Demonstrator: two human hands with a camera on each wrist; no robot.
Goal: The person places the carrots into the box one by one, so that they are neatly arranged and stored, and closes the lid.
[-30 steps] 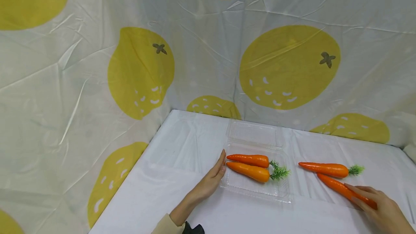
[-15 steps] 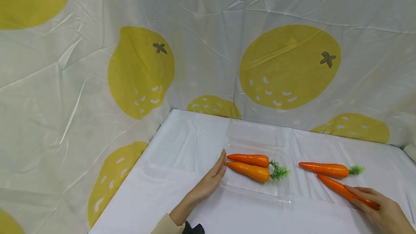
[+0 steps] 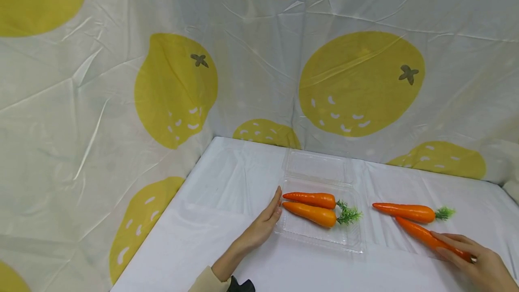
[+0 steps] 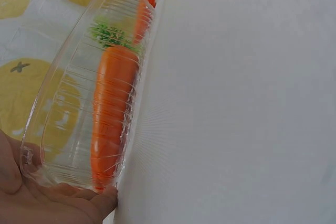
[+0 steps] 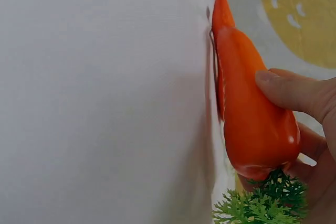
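A clear plastic clamshell container (image 3: pixel 308 238) lies on the white cloth, its lid (image 3: pixel 318 166) folded back flat. Two carrots (image 3: pixel 316 214) with green tops lie side by side in its base, tips to the left. My left hand (image 3: pixel 259 230) rests against the container's left side with fingers extended; the left wrist view shows it at the container's end (image 4: pixel 39 93). On the right, my right hand (image 3: pixel 480 258) grips a third carrot (image 3: pixel 421 234) near its thick end, thumb on top (image 5: pixel 283 87). The green leaves (image 5: pixel 260 203) of this carrot hang beside the palm.
Another carrot (image 3: pixel 409 212) with a green top lies just beyond the held one, close to its tip. White cloth (image 3: pixel 211 238) covers the table. A lemon-print curtain (image 3: pixel 259 57) stands along the back and left edges.
My right hand and the carrot in it have shifted very slightly. The left hand, the container and the other carrots stay where they were.
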